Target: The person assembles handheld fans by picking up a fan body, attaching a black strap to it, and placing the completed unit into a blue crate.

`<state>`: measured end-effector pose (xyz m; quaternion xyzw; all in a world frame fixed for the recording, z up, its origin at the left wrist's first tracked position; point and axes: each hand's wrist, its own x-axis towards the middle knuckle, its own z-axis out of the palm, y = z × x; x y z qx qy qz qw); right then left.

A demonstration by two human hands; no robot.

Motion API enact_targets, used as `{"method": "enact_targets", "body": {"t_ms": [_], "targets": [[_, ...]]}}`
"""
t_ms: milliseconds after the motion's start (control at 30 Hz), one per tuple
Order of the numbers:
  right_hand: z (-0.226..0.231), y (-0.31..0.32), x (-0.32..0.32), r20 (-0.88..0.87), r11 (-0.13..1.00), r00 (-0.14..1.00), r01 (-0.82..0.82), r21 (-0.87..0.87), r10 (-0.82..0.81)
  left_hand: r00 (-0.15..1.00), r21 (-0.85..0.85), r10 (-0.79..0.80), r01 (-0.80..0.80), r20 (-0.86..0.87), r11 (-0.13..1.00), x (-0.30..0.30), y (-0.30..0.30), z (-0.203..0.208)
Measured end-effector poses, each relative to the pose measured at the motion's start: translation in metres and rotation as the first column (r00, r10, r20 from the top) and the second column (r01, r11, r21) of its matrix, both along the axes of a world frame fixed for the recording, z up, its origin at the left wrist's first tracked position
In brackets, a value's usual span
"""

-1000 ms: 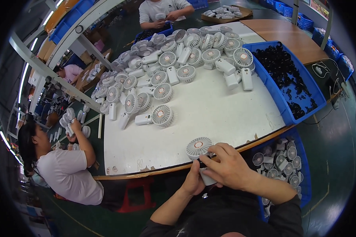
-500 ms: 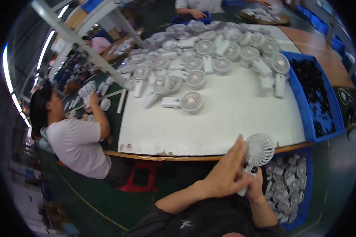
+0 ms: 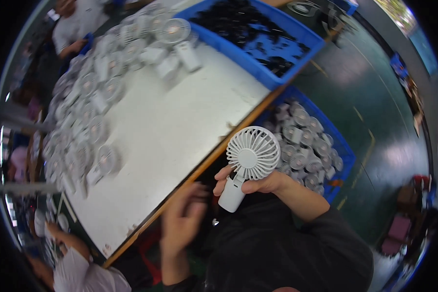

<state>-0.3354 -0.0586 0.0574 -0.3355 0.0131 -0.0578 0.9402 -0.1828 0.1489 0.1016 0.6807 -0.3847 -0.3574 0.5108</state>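
Note:
A white handheld fan (image 3: 252, 155) with a round caged head stands nearly upright above the table's near edge. My right hand (image 3: 265, 184) is closed around the fan just below its head, thumb across the front of the handle. To the left, my left hand (image 3: 184, 219) is off the fan, blurred by motion, with its thumb apart from the fingers and nothing visible in it. Many more white fans (image 3: 95, 129) lie heaped along the far left side of the white table (image 3: 165, 131).
A blue tray (image 3: 265, 80) of small black parts sits on the table's far corner. Below the edge, a blue bin (image 3: 343, 160) holds piled fans. One co-worker (image 3: 80, 277) sits at the lower left; another person (image 3: 78, 24) is at the far left.
My view has turned to the right. My left hand has come away from the fan and moved left. The fan stays in my right hand.

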Motion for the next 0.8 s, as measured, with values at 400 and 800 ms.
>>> {"method": "enact_targets", "body": {"t_ms": [400, 800], "targets": [[-0.231, -0.098, -0.296, -0.535, 0.432, -0.190, 0.401, -0.808, -0.823, 0.408, 0.210, -0.001, -0.468, 0.913, 0.858, 0.255, 0.122, -0.025], [-0.246, -0.134, -0.360, -0.096, 0.197, -0.255, -0.407, -0.892, -0.962, 0.612, 0.141, 0.235, -0.502, 0.755, 0.854, 0.190, 0.077, 0.004]]}}
